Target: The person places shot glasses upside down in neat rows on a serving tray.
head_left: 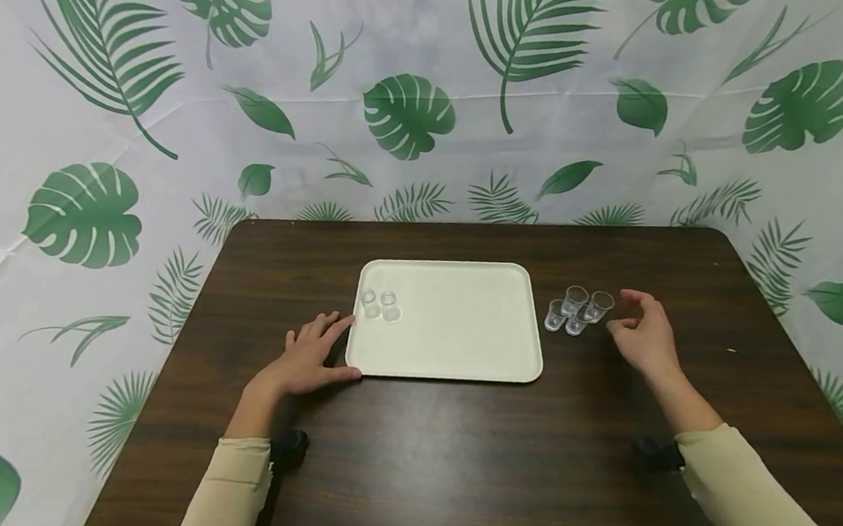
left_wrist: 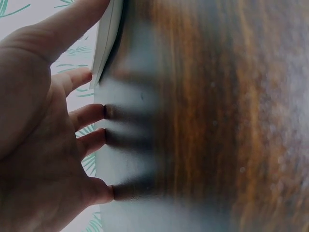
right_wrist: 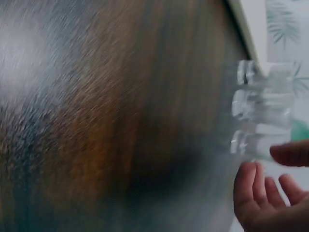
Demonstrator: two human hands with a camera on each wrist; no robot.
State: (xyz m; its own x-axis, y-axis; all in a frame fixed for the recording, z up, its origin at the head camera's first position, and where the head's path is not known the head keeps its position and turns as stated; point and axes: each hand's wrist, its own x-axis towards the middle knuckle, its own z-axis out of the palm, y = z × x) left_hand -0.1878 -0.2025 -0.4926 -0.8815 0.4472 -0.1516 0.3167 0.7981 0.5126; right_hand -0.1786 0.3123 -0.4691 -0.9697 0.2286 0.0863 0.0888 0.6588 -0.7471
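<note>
My left hand (head_left: pixel 311 358) spreads its fingers at the left side of a white rectangular tray (head_left: pixel 461 325), thumb and index finger touching its edge. In the left wrist view, the other fingertips (left_wrist: pixel 99 137) rest on the table. Small clear glasses (head_left: pixel 388 298) stand at the tray's left end; their exact number is hard to tell. Several clear shot glasses (head_left: pixel 600 306) cluster on the table just right of the tray. Beside them is my right hand (head_left: pixel 644 337), thumb and fingers parted around nothing. In the right wrist view, its thumb (right_wrist: pixel 292 153) overlaps the nearest glass (right_wrist: pixel 263 142).
The dark wood table (head_left: pixel 434 465) extends around the tray, with its far edge against a white cloth (head_left: pixel 311 153) printed with green leaves. Dark wrist straps (head_left: pixel 288 449) show at both sleeves.
</note>
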